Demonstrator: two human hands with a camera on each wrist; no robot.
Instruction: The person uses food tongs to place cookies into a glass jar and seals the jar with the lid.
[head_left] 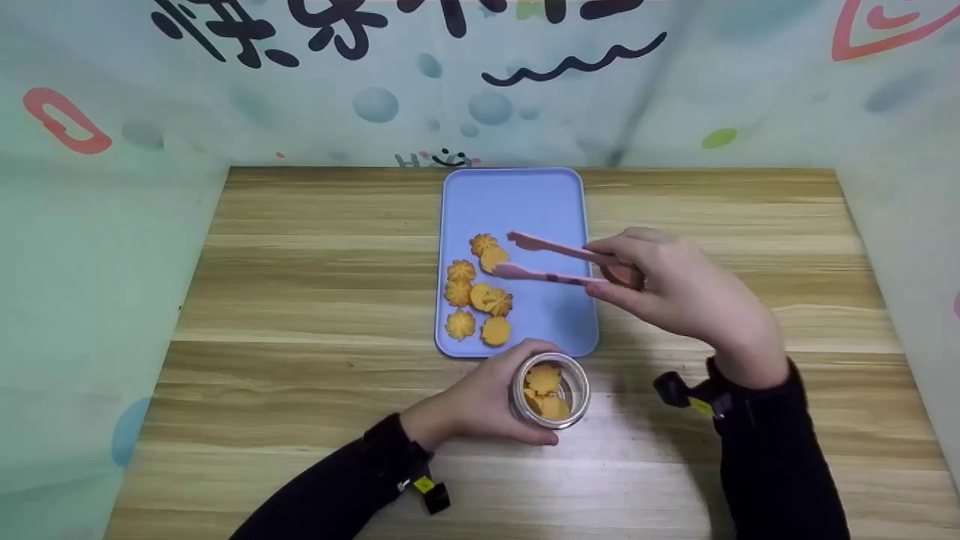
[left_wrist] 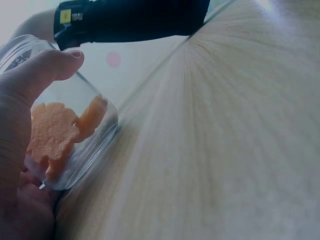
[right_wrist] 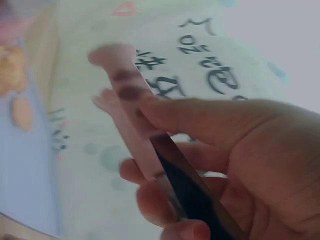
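My left hand [head_left: 499, 397] grips a clear glass jar [head_left: 576, 375] at the near edge of the blue tray [head_left: 525, 202]. Inside the jar lie several golden flower-shaped cookies [head_left: 544, 379], seen through the glass in the left wrist view as well. My right hand [head_left: 675, 289] holds pink tongs [head_left: 551, 277] over the tray, thumb on one arm and fingers on the other. The tong tips are spread apart with nothing between them. Several more cookies [head_left: 460, 325] lie on the tray's left half, some overlapping; one tip overlaps a round cookie [head_left: 493, 259] in the head view.
A wood-grain table [head_left: 300, 300] carries the tray and jar. Behind it and at both sides hangs a pale green printed cloth [head_left: 300, 112] with dark lettering. Dark sleeves [head_left: 772, 450] with small wrist cameras cover both forearms.
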